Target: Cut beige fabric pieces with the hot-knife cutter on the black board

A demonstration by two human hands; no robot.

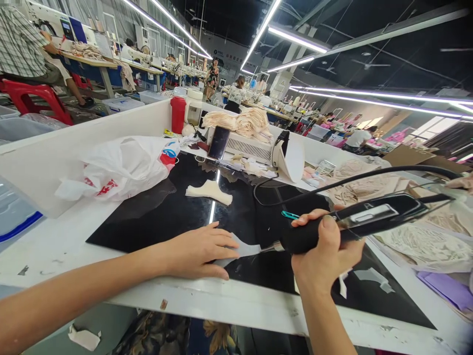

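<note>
My left hand (203, 251) lies flat with its fingers spread, its fingertips on a thin pale piece (246, 248) on the black mat (158, 217). In my right hand (323, 246) is a black corded handheld tool (373, 214), its thumb on top. The tool's narrow metal tip reaches the right end of the pale piece. A cream shaped pad (209, 191) rests on the mat beyond my left hand. Behind the tool's front end lies a small teal object (290, 215).
A white plastic bag (125, 165) sits at left. Behind the mat are a phone (219, 143), a red container (178, 114) and a white box (248, 148) topped with cream fabric (240, 122). More cream pieces (417, 246) and purple fabric (449, 290) lie at right. The tool's cable arches overhead.
</note>
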